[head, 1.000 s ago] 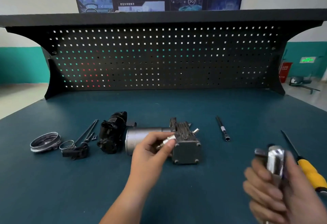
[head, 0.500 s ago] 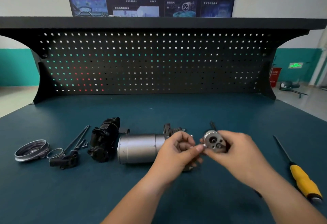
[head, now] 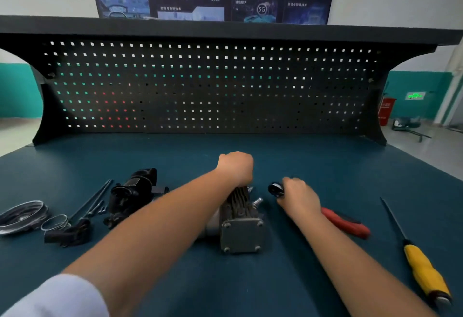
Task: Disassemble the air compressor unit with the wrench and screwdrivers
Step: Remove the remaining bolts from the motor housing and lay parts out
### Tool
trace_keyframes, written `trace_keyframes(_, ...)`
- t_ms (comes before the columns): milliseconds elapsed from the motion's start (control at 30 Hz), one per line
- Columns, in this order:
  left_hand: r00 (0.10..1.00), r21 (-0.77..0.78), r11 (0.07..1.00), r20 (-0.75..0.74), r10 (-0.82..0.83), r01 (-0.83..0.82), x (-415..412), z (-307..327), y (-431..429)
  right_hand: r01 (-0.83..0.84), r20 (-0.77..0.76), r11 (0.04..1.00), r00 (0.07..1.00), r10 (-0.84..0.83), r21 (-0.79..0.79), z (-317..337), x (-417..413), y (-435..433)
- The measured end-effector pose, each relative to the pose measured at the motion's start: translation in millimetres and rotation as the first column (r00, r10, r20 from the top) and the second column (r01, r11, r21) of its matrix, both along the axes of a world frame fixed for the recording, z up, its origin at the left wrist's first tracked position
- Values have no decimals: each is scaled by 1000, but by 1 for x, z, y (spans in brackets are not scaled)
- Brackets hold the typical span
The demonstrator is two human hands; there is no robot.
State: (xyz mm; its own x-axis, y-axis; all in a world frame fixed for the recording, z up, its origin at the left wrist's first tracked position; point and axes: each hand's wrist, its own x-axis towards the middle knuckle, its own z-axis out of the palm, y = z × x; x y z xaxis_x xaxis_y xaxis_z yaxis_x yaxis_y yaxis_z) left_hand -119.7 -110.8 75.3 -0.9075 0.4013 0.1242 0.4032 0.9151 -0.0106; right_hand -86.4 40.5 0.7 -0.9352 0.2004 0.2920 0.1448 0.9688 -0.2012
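Nearest us, bare bench lies open before the compressor. Far right of it lies a yellow screwdriver. Just right of it our right hand grips the wrench. Left of it sit a black housing, long bolts and a ring. Over its far end our left hand is fisted; whether it holds anything we cannot tell. Beyond it, open bench reaches the pegboard.

Left hand curls behind the compressor; right hand grips the red-handled wrench.
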Motion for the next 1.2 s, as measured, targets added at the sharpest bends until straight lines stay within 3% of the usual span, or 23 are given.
trace_keyframes(167, 999, -269, 963, 35, 13, -3, -20, -7, 27, 20, -20, 1000, 1000, -19, 7, -15, -8, 8)
trace_keyframes(400, 993, -487, 873, 109, 54, 6, -39, -29, 54, 81, -73, 996, 994, -83, -36, -17, -11, 17)
trace_keyframes(700, 993, -596, 803, 93, 69, 0, -48, -39, 59, 98, 0, 995, 995, -98, 12, -18, -14, 17)
trace_keyframes(833, 999, -434, 901, 43, 3, 16, -47, -32, 56, 84, -14, 996, 996, -85, -29, -17, -15, 19)
trace_keyframes(933, 997, -92, 995, -52, -53, 48, -38, -11, 48, 51, -85, 995, 995, -58, -85, -10, -12, 22)
trace_keyframes(1000, 996, 227, 970, -39, -77, 84, -25, 1, 41, 18, -181, 990, 982, -44, -141, -2, -8, 27)
trace_keyframes(1067, 991, 587, 802, -2, -137, 112, 0, 6, 27, -12, -280, 973, 959, -55, -231, 12, 2, 30)
trace_keyframes(1133, 971, 882, 467, 53, -235, 65, 37, 5, 9, -59, -324, 940, 944, -57, -337, 29, 18, 31)
trace_keyframes(1200, 919, 994, 75, 101, -380, -78, 80, 0, -14, -126, -341, 894, 939, -32, -429, 47, 39, 28)
